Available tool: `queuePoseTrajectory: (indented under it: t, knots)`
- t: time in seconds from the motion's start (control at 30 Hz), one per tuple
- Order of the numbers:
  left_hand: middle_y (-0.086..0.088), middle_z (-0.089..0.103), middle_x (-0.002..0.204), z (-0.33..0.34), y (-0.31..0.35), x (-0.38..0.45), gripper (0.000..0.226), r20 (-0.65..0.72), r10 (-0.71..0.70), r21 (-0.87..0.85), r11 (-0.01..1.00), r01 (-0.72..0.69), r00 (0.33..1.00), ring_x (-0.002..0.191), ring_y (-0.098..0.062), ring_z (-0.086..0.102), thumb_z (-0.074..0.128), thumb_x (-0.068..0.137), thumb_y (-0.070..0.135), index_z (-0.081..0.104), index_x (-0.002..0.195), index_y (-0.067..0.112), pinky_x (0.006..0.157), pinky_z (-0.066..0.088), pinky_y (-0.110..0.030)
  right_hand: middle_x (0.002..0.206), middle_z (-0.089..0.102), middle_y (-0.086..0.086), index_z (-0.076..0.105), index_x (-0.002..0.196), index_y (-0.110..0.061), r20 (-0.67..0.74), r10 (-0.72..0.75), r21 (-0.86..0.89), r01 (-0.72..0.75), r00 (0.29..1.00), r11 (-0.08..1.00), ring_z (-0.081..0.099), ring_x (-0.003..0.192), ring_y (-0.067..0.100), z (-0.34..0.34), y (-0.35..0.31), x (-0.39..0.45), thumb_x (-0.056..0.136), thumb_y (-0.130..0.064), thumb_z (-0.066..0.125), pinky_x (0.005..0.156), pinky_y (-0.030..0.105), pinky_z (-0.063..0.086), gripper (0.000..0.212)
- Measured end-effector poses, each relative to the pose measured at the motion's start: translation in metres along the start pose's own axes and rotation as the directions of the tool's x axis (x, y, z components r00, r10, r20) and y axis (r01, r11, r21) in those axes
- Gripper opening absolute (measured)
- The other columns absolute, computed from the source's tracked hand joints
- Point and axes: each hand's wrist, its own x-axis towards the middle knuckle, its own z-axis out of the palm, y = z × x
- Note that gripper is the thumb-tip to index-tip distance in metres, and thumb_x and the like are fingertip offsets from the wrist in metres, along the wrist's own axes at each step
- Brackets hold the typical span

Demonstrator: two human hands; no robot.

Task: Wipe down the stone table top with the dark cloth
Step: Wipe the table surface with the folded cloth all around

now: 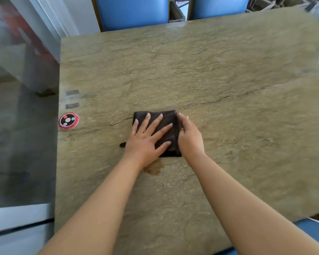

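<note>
A dark cloth (168, 117), folded into a rough square, lies flat near the middle of the tan stone table top (219, 74). My left hand (147, 138) presses down on it with the fingers spread and straight. My right hand (190, 137) is at the cloth's right edge, fingers curled over that edge and gripping it. A brown wet stain (153, 169) sits on the stone just in front of the cloth, beside my left wrist.
A round red and black disc (68, 120) and two grey stickers (72, 99) lie near the table's left edge. Two blue chairs (133, 11) stand at the far side, another blue seat (313, 229) at the near right. Grey floor lies to the left.
</note>
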Motion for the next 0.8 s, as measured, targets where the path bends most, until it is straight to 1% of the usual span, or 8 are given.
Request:
queuePoseTrajectory:
  t: [0.13,0.23,0.37,0.47,0.53,0.6,0.7,0.8]
  knots:
    - [0.014,-0.011,0.161,-0.009,-0.057,0.022,0.062,-0.01,-0.24,-0.032,0.97,0.239,0.971,0.149,-0.022,-0.012,0.014,0.089,0.073,0.001,0.146,0.056,0.119,-0.007,-0.049,0.162,0.006,0.0,0.023,0.151,-0.014,0.105,-0.076,-0.173,0.093,0.992,0.981,-0.004,0.148,0.012,0.019,-0.001,-0.012,0.098,-0.003,0.03,0.12,0.029,-0.002,0.055]
    - [0.013,-0.014,0.161,-0.015,-0.076,0.039,0.062,0.043,-0.398,-0.067,0.914,0.4,0.916,0.148,-0.022,-0.016,0.01,0.089,0.073,-0.003,0.147,0.055,0.119,-0.007,-0.05,0.161,-0.006,0.0,0.015,0.153,-0.014,0.184,-0.074,-0.221,0.114,0.98,0.969,-0.013,0.147,0.012,0.017,0.002,-0.01,0.103,-0.016,0.028,0.117,0.029,-0.011,0.052]
    - [0.009,-0.013,0.162,-0.007,-0.051,0.006,0.061,0.017,-0.469,-0.125,0.875,0.467,0.883,0.148,-0.024,-0.015,0.014,0.093,0.068,-0.003,0.149,0.051,0.119,-0.005,-0.05,0.161,-0.008,0.002,0.013,0.153,-0.013,0.207,-0.047,-0.27,0.103,0.977,0.957,-0.014,0.147,0.016,0.015,-0.001,-0.007,0.103,-0.019,0.031,0.117,0.031,-0.012,0.054]
    - [0.009,-0.007,0.163,0.009,-0.026,-0.06,0.061,-0.077,-0.439,-0.127,0.895,0.428,0.895,0.149,-0.024,-0.01,0.016,0.093,0.066,0.003,0.15,0.05,0.119,-0.003,-0.049,0.161,-0.01,0.006,0.009,0.153,-0.008,0.2,-0.037,-0.301,0.098,0.979,0.948,-0.017,0.147,0.02,0.024,-0.012,-0.015,0.102,-0.018,0.031,0.116,0.033,-0.012,0.057]
    - [0.011,-0.004,0.163,0.017,-0.023,-0.1,0.062,-0.09,-0.405,-0.098,0.913,0.397,0.91,0.15,-0.022,-0.007,0.014,0.091,0.068,0.005,0.149,0.051,0.12,-0.001,-0.048,0.161,-0.006,0.002,0.014,0.152,-0.01,0.286,-0.095,-0.223,0.163,0.953,0.961,-0.015,0.147,0.016,0.033,-0.019,-0.024,0.099,-0.011,0.031,0.115,0.028,-0.012,0.056]
    - [0.014,-0.006,0.162,0.018,-0.036,-0.118,0.063,-0.069,-0.419,-0.088,0.906,0.413,0.905,0.15,-0.019,-0.008,0.011,0.088,0.071,0.003,0.148,0.053,0.12,-0.001,-0.047,0.162,0.0,-0.001,0.021,0.151,-0.012,0.397,-0.192,-0.145,0.268,0.897,0.953,-0.011,0.147,0.011,0.044,-0.025,-0.035,0.097,-0.005,0.031,0.113,0.023,-0.013,0.056]
    - [0.015,-0.007,0.162,0.012,-0.062,-0.1,0.064,-0.068,-0.516,-0.111,0.855,0.507,0.854,0.15,-0.018,-0.008,0.011,0.087,0.073,0.002,0.147,0.055,0.12,-0.001,-0.047,0.161,0.009,-0.004,0.029,0.15,-0.014,0.427,-0.221,-0.105,0.291,0.877,0.951,-0.003,0.147,0.008,0.046,-0.026,-0.037,0.093,-0.001,0.033,0.117,0.023,-0.007,0.059]
    - [0.015,-0.011,0.161,0.005,-0.075,-0.069,0.062,-0.025,-0.641,-0.124,0.763,0.634,0.767,0.149,-0.018,-0.011,0.014,0.09,0.071,-0.001,0.148,0.054,0.12,-0.003,-0.048,0.159,0.018,-0.008,0.037,0.146,-0.018,0.47,-0.207,-0.131,0.3,0.858,0.945,0.006,0.147,0.005,0.033,-0.023,-0.028,0.091,0.001,0.035,0.12,0.027,0.004,0.059]
